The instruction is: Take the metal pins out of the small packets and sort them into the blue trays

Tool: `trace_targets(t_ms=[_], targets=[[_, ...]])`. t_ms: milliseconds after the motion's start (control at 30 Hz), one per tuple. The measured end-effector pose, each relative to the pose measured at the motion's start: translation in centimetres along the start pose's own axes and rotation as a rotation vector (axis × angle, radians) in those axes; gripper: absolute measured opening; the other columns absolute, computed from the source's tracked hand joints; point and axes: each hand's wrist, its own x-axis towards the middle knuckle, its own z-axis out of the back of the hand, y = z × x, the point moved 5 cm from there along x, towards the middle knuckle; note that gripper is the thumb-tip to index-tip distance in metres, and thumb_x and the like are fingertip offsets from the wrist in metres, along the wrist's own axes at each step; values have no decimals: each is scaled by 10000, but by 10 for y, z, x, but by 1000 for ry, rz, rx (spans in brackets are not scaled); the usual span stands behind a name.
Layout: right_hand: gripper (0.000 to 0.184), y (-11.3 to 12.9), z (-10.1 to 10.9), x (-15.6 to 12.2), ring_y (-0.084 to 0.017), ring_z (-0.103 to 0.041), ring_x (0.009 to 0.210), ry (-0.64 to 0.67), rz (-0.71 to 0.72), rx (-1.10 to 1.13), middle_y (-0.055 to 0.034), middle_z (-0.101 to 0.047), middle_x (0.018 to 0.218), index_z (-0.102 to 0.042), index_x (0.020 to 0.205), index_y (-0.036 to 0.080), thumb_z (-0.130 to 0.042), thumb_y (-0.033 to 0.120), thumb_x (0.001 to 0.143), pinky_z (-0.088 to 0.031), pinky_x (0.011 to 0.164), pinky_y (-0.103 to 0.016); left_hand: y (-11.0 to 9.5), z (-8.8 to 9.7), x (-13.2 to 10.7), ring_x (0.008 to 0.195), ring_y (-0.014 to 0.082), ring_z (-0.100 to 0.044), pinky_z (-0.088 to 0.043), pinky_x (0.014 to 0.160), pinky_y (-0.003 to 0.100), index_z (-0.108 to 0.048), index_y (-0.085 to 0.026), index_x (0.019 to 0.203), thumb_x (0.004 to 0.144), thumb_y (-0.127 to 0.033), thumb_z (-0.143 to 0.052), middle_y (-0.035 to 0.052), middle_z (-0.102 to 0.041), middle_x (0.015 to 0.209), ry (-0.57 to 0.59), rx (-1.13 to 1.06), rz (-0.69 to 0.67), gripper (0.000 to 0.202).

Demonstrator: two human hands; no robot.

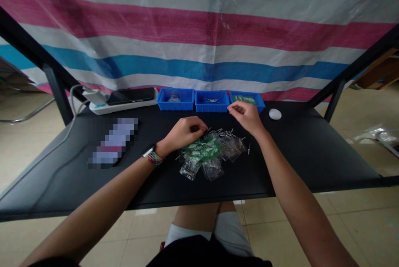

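Note:
My left hand (186, 132) rests at the upper left of a mixed pile, its thumb and fingertips curled together by the small metal pins (227, 133). Whatever those fingertips hold is too small to make out. Green pieces (204, 148) lie in the middle of the pile, with small clear plastic bags (213, 169) around them. My right hand (246, 116) hovers before the right blue bin (258, 102), thumb and fingers pinched. Nothing can be clearly made out in that pinch. Green pieces (245, 99) show inside this bin, partly covered by the hand.
Metal pins lie in the middle blue bin (212, 108); clear bags are in the left blue bin (175, 105). A phone (132, 95) sits on a white power strip (124, 107). A blurred-out device (114, 142) lies left, a white oval object (274, 114) right. Black frame bars (57, 92) flank the table.

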Motion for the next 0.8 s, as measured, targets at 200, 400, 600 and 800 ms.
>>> trace_targets(t_ms=[200, 400, 600, 800], targets=[[323, 24, -50, -23, -132, -556, 572, 568, -77, 209, -2, -669, 633, -777, 747, 176, -806, 480, 851, -385, 556, -261, -1, -6, -2, 825, 195, -720, -533, 779, 296, -840, -215, 937, 884, -195, -654, 69, -785, 973, 80, 89, -56, 194], [259, 29, -57, -27, -111, -527, 559, 625, -104, 178, -5, -686, 651, -813, 798, 167, -879, 416, 775, -382, 557, -254, 1, -9, -2, 853, 206, -719, -525, 791, 303, -835, -221, 920, 881, -196, -691, 67, -785, 951, 104, 92, -98, 152], [141, 29, -65, -26, -137, -582, 621, 582, -195, 271, -15, -696, 667, -781, 745, 157, -823, 292, 746, -420, 581, -251, 3, -9, -2, 831, 178, -703, -517, 770, 286, -807, -199, 963, 884, -167, -694, 47, -785, 953, 63, 82, -116, 141], [114, 26, -67, -27, -144, -607, 648, 576, -193, 199, -18, -709, 700, -797, 831, 158, -747, 258, 810, -417, 604, -256, 6, -10, -1, 835, 173, -694, -509, 765, 281, -812, -200, 966, 881, -186, -726, 33, -787, 935, 70, 118, -90, 121]])
